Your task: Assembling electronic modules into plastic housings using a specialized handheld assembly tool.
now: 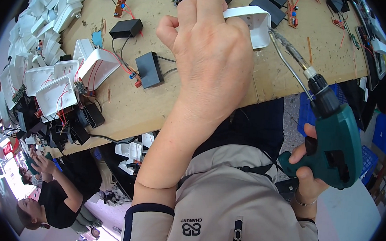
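Left hand: our left hand (211, 54) is closed round the near end of a white plastic housing (253, 24), fingers wrapped over its top edge and thumb out to the left; the housing juts to the right of the grip, open side up.
Right hand: our right hand (308, 173) is clenched on the handle of a green electric screwdriver (337, 139), one finger up by the trigger.
Key relation: the driver's long bit (289, 49) runs up and to the left from the right-hand grip, and its tip sits at the right edge of the housing, touching it or just beside it; we cannot tell which.
Long axis: the housing lies roughly left to right, the bit slanting in at its far end.
Nearer hand: the left hand is on the housing; the right stays well back, reaching it only through the tool.
Around: the wooden bench (185, 106) beyond the left grip carries black boxes (149, 69), white shells with red wires (56, 95) and a heap of white covers (53, 3).
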A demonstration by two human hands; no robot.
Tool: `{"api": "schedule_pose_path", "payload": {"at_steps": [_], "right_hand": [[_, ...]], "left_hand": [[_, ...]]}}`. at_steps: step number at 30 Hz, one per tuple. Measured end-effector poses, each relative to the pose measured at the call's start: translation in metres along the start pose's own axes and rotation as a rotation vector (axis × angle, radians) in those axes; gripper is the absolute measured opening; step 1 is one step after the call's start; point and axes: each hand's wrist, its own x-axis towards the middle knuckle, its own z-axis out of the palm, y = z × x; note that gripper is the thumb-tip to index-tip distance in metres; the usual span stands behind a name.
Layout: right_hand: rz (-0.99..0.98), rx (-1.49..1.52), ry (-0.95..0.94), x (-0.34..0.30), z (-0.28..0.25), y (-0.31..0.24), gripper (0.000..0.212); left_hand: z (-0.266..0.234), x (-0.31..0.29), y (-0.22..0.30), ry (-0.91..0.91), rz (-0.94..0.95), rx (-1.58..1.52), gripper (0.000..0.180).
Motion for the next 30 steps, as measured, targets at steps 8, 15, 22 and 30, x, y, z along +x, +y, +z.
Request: {"api": "schedule_pose_path", "payload": {"at_steps": [8, 15, 22, 30], "right_hand": [[-0.052, -0.064, -0.001, 0.004, -0.002, -0.004, 0.079], [-0.083, -0.078, 0.013, 0.006, -0.003, -0.003, 0.079], [-0.072, -0.058, 0.078, 0.008, -0.005, 0.001, 0.082], [-0.016, 0.289, 0.015, 0.015, -0.014, 0.01, 0.089]], "left_hand": [[-0.001, 0.001, 0.001, -0.015, 0.003, 0.01, 0.009], [-0.004, -0.002, -0.002, -0.047, -0.022, -0.022, 0.013], [-0.044, -0.008, -0.036, -0.121, -0.113, -0.501, 0.016], [-0.055, -0.039, -0.075, -0.203, 0.302, -0.225, 0.024]]}}
